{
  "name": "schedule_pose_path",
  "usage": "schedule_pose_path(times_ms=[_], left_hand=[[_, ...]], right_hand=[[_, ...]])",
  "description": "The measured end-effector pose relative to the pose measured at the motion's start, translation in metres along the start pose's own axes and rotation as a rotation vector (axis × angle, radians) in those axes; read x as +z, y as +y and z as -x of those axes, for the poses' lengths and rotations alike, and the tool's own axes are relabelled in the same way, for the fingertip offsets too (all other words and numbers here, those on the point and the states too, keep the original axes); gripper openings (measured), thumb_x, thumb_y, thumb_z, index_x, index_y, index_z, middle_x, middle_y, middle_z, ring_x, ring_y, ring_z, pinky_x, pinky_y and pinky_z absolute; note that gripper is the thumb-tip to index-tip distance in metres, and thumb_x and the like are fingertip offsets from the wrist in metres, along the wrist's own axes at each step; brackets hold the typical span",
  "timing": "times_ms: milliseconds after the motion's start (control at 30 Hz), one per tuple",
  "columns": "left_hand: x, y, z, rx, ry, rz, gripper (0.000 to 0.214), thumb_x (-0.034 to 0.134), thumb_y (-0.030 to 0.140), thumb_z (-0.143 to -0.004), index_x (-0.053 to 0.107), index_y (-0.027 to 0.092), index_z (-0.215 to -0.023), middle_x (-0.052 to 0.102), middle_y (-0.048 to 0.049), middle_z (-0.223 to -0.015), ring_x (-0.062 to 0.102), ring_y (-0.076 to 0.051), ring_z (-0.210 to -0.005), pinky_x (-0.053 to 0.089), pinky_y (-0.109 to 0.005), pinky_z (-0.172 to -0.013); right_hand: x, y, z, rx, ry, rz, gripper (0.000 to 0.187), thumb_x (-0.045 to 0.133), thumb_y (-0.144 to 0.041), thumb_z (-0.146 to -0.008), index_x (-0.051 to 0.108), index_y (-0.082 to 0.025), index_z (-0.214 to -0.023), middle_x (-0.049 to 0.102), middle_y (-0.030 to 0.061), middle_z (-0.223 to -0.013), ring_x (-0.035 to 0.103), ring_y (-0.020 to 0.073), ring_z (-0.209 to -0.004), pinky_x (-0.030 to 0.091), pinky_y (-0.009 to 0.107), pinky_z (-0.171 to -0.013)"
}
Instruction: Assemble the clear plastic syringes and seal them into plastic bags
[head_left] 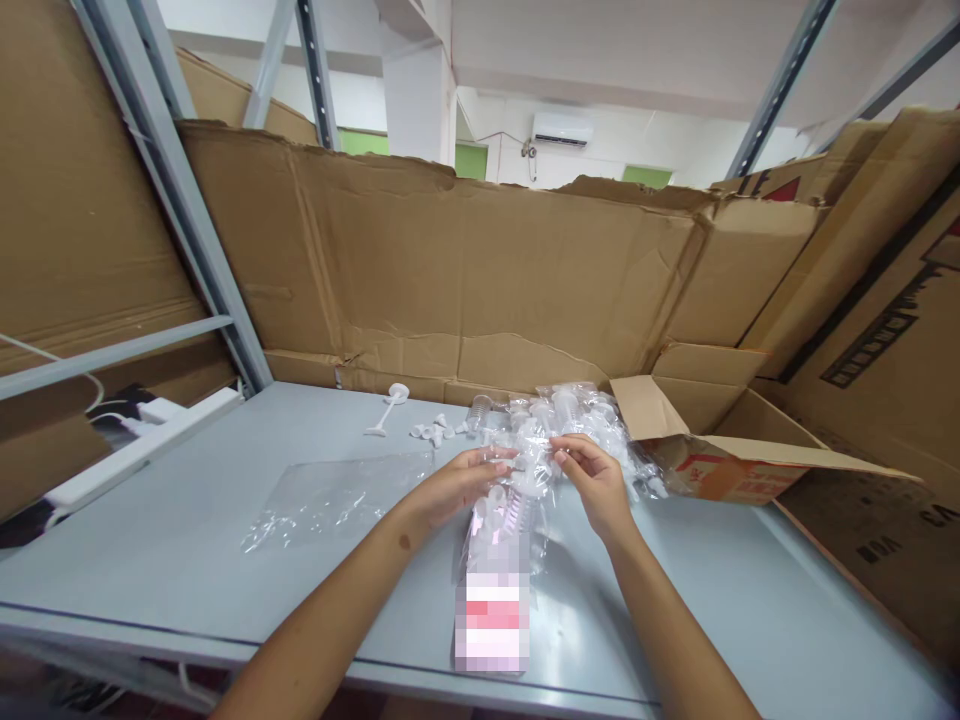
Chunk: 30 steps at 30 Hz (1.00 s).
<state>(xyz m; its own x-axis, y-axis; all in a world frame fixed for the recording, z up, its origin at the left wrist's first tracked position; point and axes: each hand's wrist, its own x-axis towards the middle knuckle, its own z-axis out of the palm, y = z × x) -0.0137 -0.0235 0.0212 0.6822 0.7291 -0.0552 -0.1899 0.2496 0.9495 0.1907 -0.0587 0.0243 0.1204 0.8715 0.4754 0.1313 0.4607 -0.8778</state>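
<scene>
My left hand [466,478] has its thumb and fingers closed on the left edge of a clear plastic bag [534,470]. My right hand [598,480] pinches the same bag from the right, near its top. Inside the bag a clear ribbed plastic tube [519,512] and small white parts show through. Below it lies a pinkish packet [491,630], blurred by pixelation. Just behind the hands is a pile of bagged clear and white plastic parts [574,405]. Glare hides the exact edges of the bag between my fingers.
A white plunger-like piece [390,408], several small white nozzles [433,431] and a clear ribbed cylinder [478,413] lie at the back. A flat clear bag [330,500] is on the left. An open cardboard box [739,465] stands right; cardboard [495,260] walls the grey table [187,530].
</scene>
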Motion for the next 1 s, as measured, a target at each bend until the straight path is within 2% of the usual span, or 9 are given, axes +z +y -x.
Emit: schedule_pose_path(times_ms=[133,233,367,467,533,633,767,867,1000], left_hand=[[0.001,0.001,0.000,0.025,0.017,0.041,0.036,0.058,0.030,-0.075,0.059,0.017,-0.109,0.064,-0.0094,-0.098,0.060,-0.018,-0.086,0.042,-0.029,-0.080],[0.001,0.003,0.000,0.034,0.013,0.068,0.036,0.053,0.030,-0.078,0.058,0.016,-0.110,0.064,-0.0101,-0.098,0.060,-0.018,-0.084,0.043,-0.029,-0.078],[0.003,0.003,0.000,0.052,0.011,0.164,0.036,0.050,0.030,-0.080,0.058,0.014,-0.112,0.065,-0.0111,-0.094,0.061,-0.019,-0.078,0.044,-0.031,-0.074],[0.003,0.003,-0.002,0.066,0.023,0.228,0.035,0.051,0.028,-0.079,0.059,0.012,-0.110,0.066,-0.0119,-0.091,0.061,-0.019,-0.077,0.045,-0.032,-0.074],[0.003,0.002,-0.002,0.053,-0.001,0.258,0.038,0.049,0.034,-0.080,0.059,0.013,-0.109,0.065,-0.0129,-0.096,0.061,-0.020,-0.079,0.045,-0.032,-0.074],[0.007,0.000,-0.003,0.087,-0.020,0.218,0.044,0.050,0.041,-0.079,0.055,0.014,-0.114,0.062,-0.0140,-0.106,0.060,-0.020,-0.085,0.044,-0.031,-0.076],[0.013,-0.003,-0.002,0.181,0.067,0.050,0.049,0.065,0.032,-0.070,0.053,0.015,-0.115,0.063,-0.0126,-0.104,0.061,-0.019,-0.083,0.042,-0.032,-0.081],[0.012,-0.003,-0.002,0.177,0.104,-0.039,0.045,0.062,0.035,-0.072,0.055,0.016,-0.112,0.063,-0.0121,-0.106,0.062,-0.019,-0.083,0.042,-0.033,-0.083],[0.004,-0.001,-0.004,0.189,0.132,-0.064,0.042,0.058,0.040,-0.074,0.058,0.016,-0.109,0.061,-0.0121,-0.111,0.061,-0.022,-0.092,0.041,-0.037,-0.088]], right_hand=[[-0.002,0.003,-0.001,0.049,0.015,-0.048,0.019,0.062,-0.031,-0.072,0.065,-0.024,-0.090,0.056,0.0040,-0.095,0.055,0.0177,-0.086,0.044,0.033,-0.081],[-0.003,0.001,-0.002,0.121,0.023,-0.109,0.033,0.063,-0.033,-0.072,0.059,-0.027,-0.104,0.058,0.0043,-0.103,0.056,0.0190,-0.091,0.043,0.035,-0.084],[-0.002,-0.005,0.000,0.275,-0.111,-0.206,0.048,0.059,-0.041,-0.073,0.049,-0.028,-0.118,0.054,0.0060,-0.119,0.054,0.0224,-0.102,0.043,0.035,-0.084],[0.001,-0.004,0.003,0.399,-0.189,-0.204,0.050,0.062,-0.045,-0.071,0.052,-0.024,-0.115,0.058,0.0073,-0.115,0.055,0.0241,-0.103,0.044,0.035,-0.083],[0.003,-0.002,0.004,0.438,-0.193,-0.196,0.051,0.064,-0.044,-0.068,0.054,-0.021,-0.112,0.062,0.0085,-0.108,0.056,0.0248,-0.101,0.044,0.036,-0.084],[0.003,0.002,0.004,0.441,-0.170,-0.200,0.050,0.065,-0.044,-0.068,0.056,-0.020,-0.110,0.064,0.0091,-0.104,0.058,0.0248,-0.098,0.044,0.038,-0.084],[0.004,0.002,0.004,0.405,-0.197,-0.221,0.043,0.064,-0.043,-0.069,0.058,-0.021,-0.106,0.065,0.0079,-0.103,0.058,0.0235,-0.096,0.044,0.038,-0.084],[0.006,0.000,0.003,0.389,-0.224,-0.232,0.039,0.064,-0.043,-0.069,0.060,-0.023,-0.102,0.066,0.0059,-0.097,0.060,0.0222,-0.089,0.045,0.038,-0.082],[0.005,0.001,0.001,0.365,-0.189,-0.181,0.034,0.063,-0.043,-0.069,0.061,-0.024,-0.097,0.067,0.0043,-0.092,0.061,0.0215,-0.086,0.047,0.036,-0.077]])
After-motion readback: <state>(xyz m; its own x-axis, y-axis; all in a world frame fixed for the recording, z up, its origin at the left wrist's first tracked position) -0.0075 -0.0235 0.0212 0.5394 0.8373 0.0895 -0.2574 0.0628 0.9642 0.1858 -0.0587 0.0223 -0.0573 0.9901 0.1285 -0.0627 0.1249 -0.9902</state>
